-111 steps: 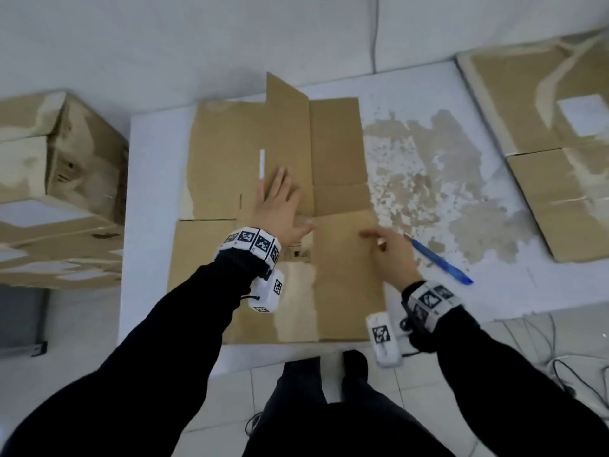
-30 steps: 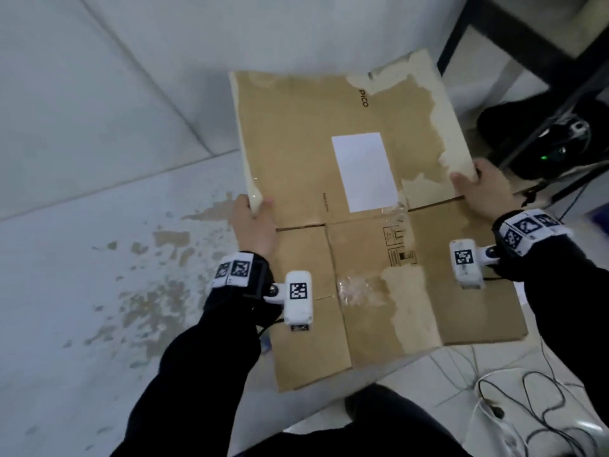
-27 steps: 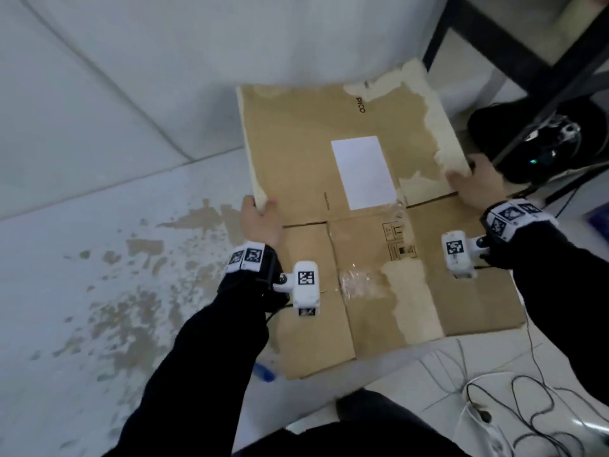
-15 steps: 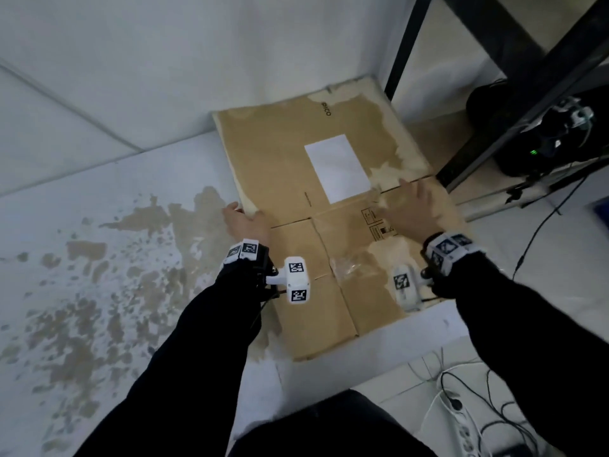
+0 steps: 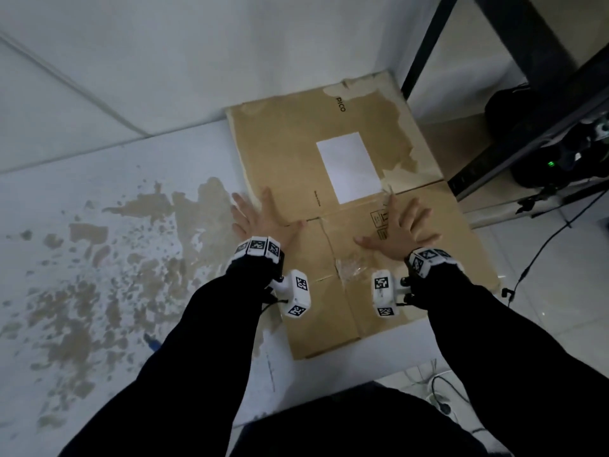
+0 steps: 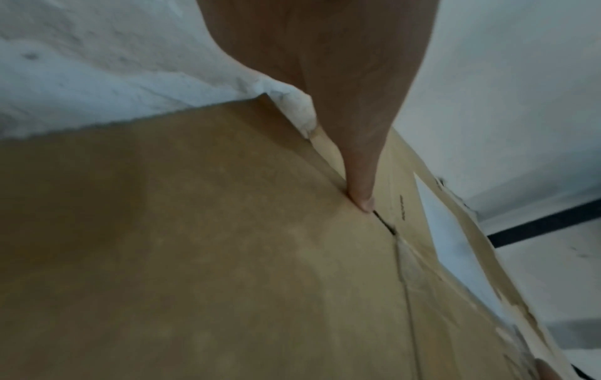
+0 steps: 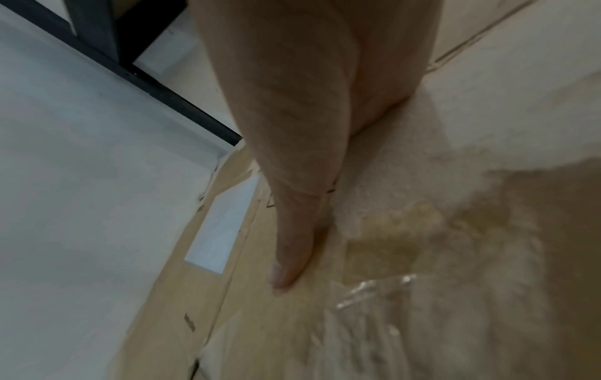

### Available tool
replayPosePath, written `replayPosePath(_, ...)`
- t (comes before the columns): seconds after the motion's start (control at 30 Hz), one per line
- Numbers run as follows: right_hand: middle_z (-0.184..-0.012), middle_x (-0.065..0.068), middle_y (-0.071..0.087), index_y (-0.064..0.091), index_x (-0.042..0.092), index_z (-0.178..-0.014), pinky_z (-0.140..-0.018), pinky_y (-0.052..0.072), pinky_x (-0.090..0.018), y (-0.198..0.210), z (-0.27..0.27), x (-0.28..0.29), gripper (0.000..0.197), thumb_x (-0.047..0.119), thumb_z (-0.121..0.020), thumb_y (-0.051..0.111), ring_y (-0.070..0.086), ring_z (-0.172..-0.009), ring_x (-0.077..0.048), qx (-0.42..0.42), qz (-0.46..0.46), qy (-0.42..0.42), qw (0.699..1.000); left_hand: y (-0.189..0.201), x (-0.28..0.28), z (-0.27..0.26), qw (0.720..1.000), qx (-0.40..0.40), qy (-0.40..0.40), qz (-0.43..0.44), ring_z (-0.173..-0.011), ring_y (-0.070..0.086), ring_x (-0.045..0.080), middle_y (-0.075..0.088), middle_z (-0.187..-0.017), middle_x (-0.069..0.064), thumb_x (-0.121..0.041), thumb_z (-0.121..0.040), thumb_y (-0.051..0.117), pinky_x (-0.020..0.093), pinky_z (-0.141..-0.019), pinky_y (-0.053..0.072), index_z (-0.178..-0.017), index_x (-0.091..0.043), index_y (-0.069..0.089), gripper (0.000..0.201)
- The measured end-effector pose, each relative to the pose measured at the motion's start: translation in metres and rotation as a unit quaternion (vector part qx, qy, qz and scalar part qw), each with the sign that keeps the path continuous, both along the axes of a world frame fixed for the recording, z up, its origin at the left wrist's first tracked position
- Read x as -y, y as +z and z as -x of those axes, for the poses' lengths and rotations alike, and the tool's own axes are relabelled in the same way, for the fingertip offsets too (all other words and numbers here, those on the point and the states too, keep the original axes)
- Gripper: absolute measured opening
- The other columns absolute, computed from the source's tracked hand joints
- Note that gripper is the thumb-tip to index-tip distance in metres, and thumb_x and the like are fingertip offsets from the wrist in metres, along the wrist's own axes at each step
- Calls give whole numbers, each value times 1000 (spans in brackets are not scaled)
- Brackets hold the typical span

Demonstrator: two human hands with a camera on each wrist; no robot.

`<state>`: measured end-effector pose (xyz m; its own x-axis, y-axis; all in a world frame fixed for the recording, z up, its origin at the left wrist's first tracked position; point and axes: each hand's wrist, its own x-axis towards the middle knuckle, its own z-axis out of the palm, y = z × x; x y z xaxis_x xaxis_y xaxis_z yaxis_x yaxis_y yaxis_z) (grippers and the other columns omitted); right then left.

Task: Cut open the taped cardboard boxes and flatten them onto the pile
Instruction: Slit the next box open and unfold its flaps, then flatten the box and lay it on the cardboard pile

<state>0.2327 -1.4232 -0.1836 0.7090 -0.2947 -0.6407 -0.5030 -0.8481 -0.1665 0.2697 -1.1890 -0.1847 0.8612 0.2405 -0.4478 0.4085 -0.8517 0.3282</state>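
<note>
Both hands have let go of the edges they gripped a second ago and moved inward, so the box (image 5: 333, 206) now lies flat at the table's (image 5: 99, 199) far right corner with left hand (image 5: 263, 222) and right hand (image 5: 398, 232) spread on top, fingers straight, holding nothing. Risk as I see it: its 5 o'clock corner hangs past the table edge, so lifting off unevenly could tip or slide it. Left palm sits at its 9 o'clock edge, right palm around center, label (image 5: 349, 168) at 12 o'clock.
</note>
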Motion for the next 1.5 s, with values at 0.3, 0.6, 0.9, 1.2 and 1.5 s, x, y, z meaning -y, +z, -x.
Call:
replayPosePath(0.3, -156, -17, 13, 22, 12, -148, -110, 6, -66, 3, 30, -22, 74, 33, -87, 59, 5, -145, -35, 195, 7, 42, 980, 32, -62, 159, 962, 109, 68, 242, -128, 48, 19, 53, -138, 6, -23, -96, 54, 25, -103, 35, -132, -16, 56, 37)
replayPosePath(0.6, -79, -6, 64, 59, 16, -97, -72, 50, -31, 38, 165, -226, 15, 4, -95, 50, 62, -69, -12, 69, -483, 226, 844, -6, -159, 413, 853, 30, 403, 331, -41, 49, 10, 54, -56, 0, -22, -98, 51, 20, -42, 36, -69, -8, 59, 33)
replayPosePath(0.9, -93, -8, 61, 52, 4, -120, -61, 43, -21, -27, 307, -440, 27, 19, -98, 46, 56, -69, -12, -319, -240, 561, 725, -90, -265, 625, 629, -99, 719, 277, -52, 50, 22, 53, -67, 12, -9, -98, 47, 26, -48, 33, -97, 1, 54, 13)
replayPosePath(1.2, -76, -7, 55, 51, 12, -93, -46, 43, -20, -76, 363, -586, 9, 16, -98, 45, 54, -59, -15, -307, -172, 377, 857, -85, -421, 701, 552, -74, 756, 344, -53, 52, 20, 55, -72, 13, -12, -98, 45, 24, -51, 33, -89, -1, 53, 16)
replayPosePath(1.5, -78, -10, 58, 52, 7, -104, -58, 47, -29, -81, 384, -756, 11, 15, -97, 49, 56, -64, -20, -297, -194, 320, 879, -85, -620, 695, 556, -4, 745, 368, -57, 51, 21, 55, -68, 9, -18, -98, 47, 24, -55, 28, -90, -6, 53, 16)
